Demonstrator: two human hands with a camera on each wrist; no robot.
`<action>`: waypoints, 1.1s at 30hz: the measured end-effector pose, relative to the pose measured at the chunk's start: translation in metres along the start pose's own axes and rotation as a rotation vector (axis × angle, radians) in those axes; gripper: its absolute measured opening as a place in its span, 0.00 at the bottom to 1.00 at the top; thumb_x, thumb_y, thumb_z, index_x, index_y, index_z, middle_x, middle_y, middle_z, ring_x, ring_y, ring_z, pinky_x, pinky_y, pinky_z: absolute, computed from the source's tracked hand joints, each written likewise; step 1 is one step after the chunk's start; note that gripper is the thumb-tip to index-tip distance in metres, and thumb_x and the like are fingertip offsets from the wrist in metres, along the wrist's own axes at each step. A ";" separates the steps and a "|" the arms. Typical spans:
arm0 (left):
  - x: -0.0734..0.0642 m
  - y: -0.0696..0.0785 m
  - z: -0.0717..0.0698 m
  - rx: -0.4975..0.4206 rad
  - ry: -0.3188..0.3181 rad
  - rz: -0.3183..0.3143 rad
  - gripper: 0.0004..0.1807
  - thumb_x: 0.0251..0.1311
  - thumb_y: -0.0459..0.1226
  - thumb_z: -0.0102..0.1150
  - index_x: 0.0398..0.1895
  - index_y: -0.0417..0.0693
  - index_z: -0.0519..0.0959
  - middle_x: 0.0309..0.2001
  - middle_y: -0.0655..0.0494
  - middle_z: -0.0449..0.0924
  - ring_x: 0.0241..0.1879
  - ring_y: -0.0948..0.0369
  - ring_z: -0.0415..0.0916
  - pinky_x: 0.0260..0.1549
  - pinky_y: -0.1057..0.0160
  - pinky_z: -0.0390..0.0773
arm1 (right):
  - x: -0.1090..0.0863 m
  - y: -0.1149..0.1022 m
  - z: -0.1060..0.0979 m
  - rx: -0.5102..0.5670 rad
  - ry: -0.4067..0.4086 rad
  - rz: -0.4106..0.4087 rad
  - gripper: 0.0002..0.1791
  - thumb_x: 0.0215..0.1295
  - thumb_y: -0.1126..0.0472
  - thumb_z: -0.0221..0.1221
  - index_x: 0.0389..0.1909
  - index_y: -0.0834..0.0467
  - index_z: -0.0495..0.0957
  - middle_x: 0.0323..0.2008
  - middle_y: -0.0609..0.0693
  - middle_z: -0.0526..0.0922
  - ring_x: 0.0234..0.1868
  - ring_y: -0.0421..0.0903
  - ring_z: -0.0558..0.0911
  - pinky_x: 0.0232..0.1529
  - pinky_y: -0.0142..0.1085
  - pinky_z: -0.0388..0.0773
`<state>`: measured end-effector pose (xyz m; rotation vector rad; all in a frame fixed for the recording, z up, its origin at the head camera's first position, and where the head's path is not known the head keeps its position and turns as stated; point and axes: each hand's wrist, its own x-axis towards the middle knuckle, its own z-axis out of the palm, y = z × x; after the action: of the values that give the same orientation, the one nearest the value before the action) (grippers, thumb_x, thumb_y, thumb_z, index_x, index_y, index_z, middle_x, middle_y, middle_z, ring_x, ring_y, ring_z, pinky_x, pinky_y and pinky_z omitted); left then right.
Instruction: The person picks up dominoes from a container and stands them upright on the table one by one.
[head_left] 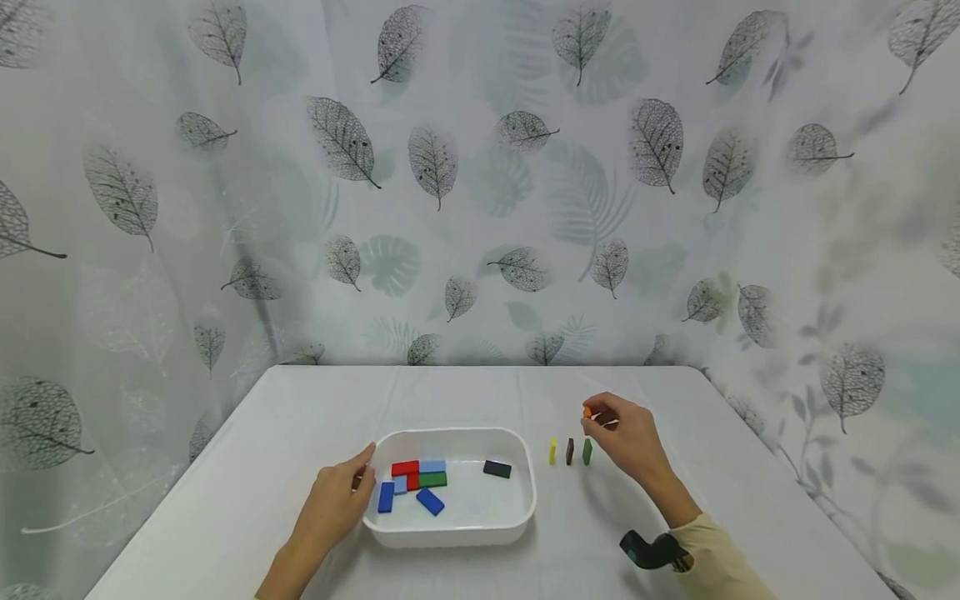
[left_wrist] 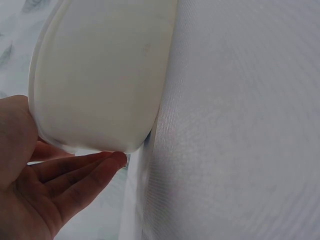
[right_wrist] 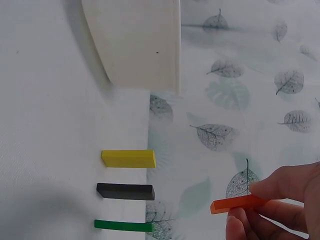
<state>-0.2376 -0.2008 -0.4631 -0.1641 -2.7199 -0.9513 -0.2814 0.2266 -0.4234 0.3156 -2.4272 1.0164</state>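
My right hand (head_left: 622,433) pinches a small orange block (right_wrist: 235,203) between thumb and fingers, raised above the white table. Below and left of it, a yellow block (head_left: 552,451), a dark brown block (head_left: 570,452) and a green block (head_left: 587,452) stand upright in a spaced row. My left hand (head_left: 333,504) holds the left end of a white plastic tub (head_left: 450,537), fingers against its outer wall in the left wrist view. Inside the tub lie red (head_left: 405,468), blue (head_left: 430,501), light blue (head_left: 432,466), green (head_left: 432,480) and black (head_left: 497,469) blocks.
The white table (head_left: 450,400) reaches back to a leaf-patterned curtain (head_left: 465,208), which also runs along both sides. A dark strapped device (head_left: 648,550) sits at the right wrist, by the pale yellow sleeve (head_left: 720,562).
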 end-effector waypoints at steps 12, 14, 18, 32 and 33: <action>-0.001 0.002 -0.002 -0.001 -0.007 -0.001 0.24 0.70 0.32 0.58 0.67 0.31 0.75 0.43 0.42 0.87 0.33 0.58 0.82 0.36 0.58 0.88 | -0.006 0.017 -0.002 -0.003 0.020 0.017 0.11 0.61 0.69 0.69 0.45 0.62 0.85 0.34 0.48 0.87 0.35 0.46 0.85 0.39 0.41 0.85; -0.001 0.002 -0.002 -0.003 -0.006 0.002 0.24 0.70 0.31 0.58 0.67 0.30 0.76 0.43 0.42 0.87 0.34 0.58 0.82 0.36 0.58 0.88 | -0.006 0.019 -0.002 -0.009 0.015 0.026 0.11 0.62 0.69 0.69 0.45 0.61 0.85 0.34 0.48 0.87 0.36 0.46 0.85 0.39 0.41 0.85; 0.000 0.001 -0.001 -0.001 -0.002 0.002 0.24 0.70 0.31 0.58 0.67 0.30 0.76 0.43 0.42 0.87 0.33 0.58 0.82 0.35 0.59 0.87 | -0.006 0.024 -0.002 -0.023 0.002 0.041 0.11 0.63 0.69 0.68 0.46 0.62 0.85 0.34 0.48 0.87 0.37 0.47 0.85 0.40 0.43 0.85; -0.001 0.001 -0.001 0.005 0.000 -0.007 0.24 0.70 0.32 0.58 0.67 0.32 0.76 0.45 0.41 0.87 0.34 0.58 0.82 0.38 0.57 0.88 | -0.008 0.035 -0.004 -0.021 -0.061 0.108 0.10 0.63 0.68 0.67 0.46 0.62 0.84 0.36 0.51 0.88 0.38 0.51 0.86 0.37 0.43 0.82; -0.001 0.001 -0.001 0.004 0.000 -0.006 0.24 0.70 0.32 0.58 0.67 0.31 0.76 0.45 0.41 0.87 0.34 0.58 0.82 0.37 0.57 0.88 | -0.008 0.036 -0.004 -0.022 -0.067 0.113 0.10 0.63 0.68 0.67 0.46 0.62 0.84 0.36 0.51 0.88 0.38 0.51 0.86 0.38 0.43 0.81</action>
<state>-0.2365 -0.2006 -0.4619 -0.1553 -2.7241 -0.9469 -0.2869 0.2546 -0.4476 0.2094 -2.5398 1.0414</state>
